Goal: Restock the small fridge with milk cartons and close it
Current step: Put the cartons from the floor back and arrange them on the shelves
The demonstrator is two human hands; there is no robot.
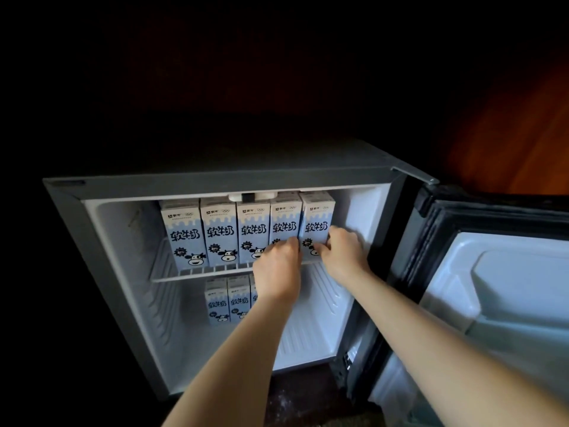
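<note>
The small fridge [215, 186] stands open, its door [508, 288] swung wide to the right; on the upper wire shelf [191, 274] five milk cartons stand upright in one row, side by side and touching or nearly so, with more cartons [228, 300] on the floor below (partly hidden behind the left forearm, so their count is unclear). Both hands meet at the rightmost carton [317, 223], which stands on the shelf at the right end of the row; the left hand [278, 266] has its fingers curled in at the carton's lower left edge, at the seam with its neighbour; the right hand [345, 251] wraps the lower right side, with the thumb across the front; together they clasp the carton between them. This looks like the seating of the last carton on this shelf; closing the door is not yet done. A full carton is probably fairly heavy for its size; its paperboard walls are stiff but would dent under a hard squeeze, and the glossy print may be slick; the side walls low down are the sensible hold, since the base could catch on the shelf wires and tip it toward the row.
</note>
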